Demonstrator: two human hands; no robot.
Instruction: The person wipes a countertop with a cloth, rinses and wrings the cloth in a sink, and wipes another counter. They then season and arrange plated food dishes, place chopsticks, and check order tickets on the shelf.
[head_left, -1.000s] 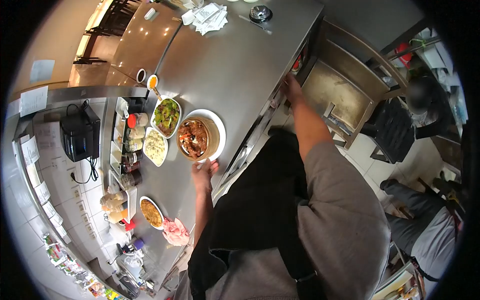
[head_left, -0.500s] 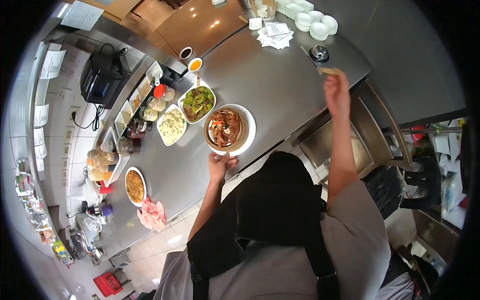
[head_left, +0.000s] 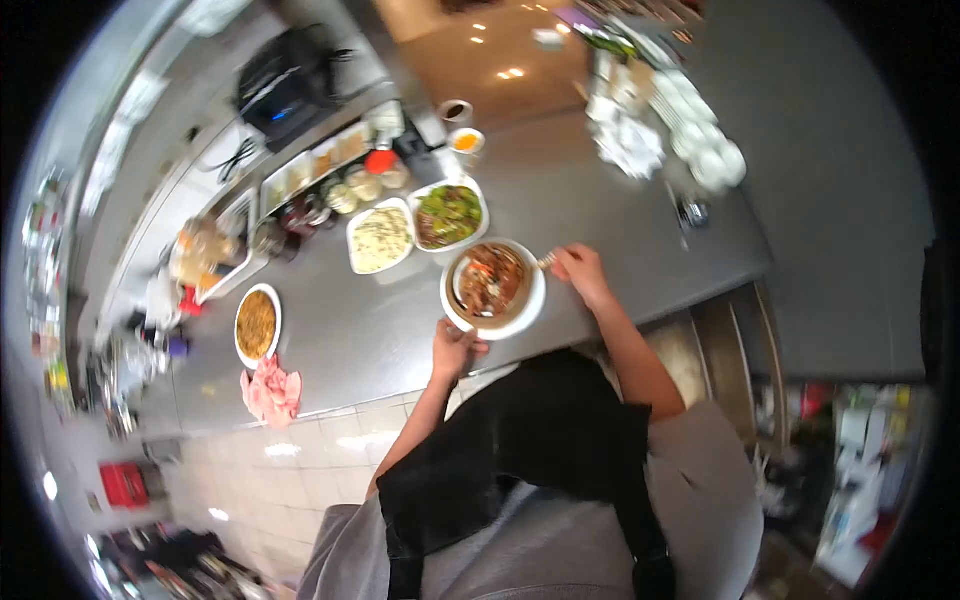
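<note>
A bamboo steamer basket (head_left: 527,284) of dark, saucy braised meat pieces (head_left: 488,282) rests on a white plate (head_left: 538,300) at the counter's front. My left hand (head_left: 457,350) is closed on the plate's near-left rim. At the plate's right, my right hand (head_left: 580,270) pinches a small pale wooden piece (head_left: 546,261), its tip at the rim; blur hides its exact kind. Behind the basket, a white dish of green vegetables with meat (head_left: 449,216) stands beside a dish of pale, chopped food (head_left: 380,239).
To the left lie an oval plate of browned food (head_left: 257,325) and a pink cloth (head_left: 271,391). Jars (head_left: 341,196) and sauce bottles (head_left: 197,250) line the back. Small white dishes (head_left: 716,165), papers (head_left: 630,146) and a call bell (head_left: 692,210) occupy the right end.
My right hand has come from beside the bell to the plate's right edge, carrying the wooden piece. My left hand stays at the plate's rim. The view has turned.
</note>
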